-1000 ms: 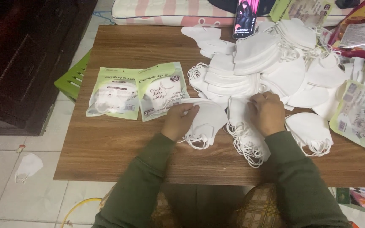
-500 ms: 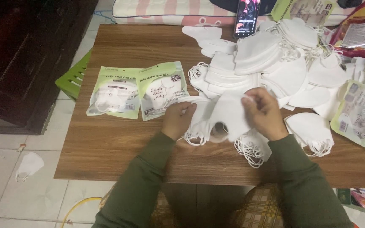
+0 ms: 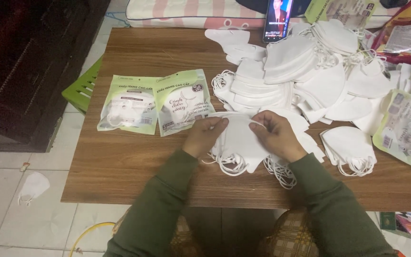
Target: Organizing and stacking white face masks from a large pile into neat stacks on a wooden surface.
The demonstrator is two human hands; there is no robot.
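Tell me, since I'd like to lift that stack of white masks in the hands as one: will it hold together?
Probably not well. The stack of white masks looks thin and floppy, so it may sag between the left hand and right hand. The loose ear loops could snag.

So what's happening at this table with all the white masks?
A person in green sleeves holds a small stack of white masks between the left hand and right hand, just above the wooden table. Two sealed green packets lie to the left, and a big mask pile sits behind.
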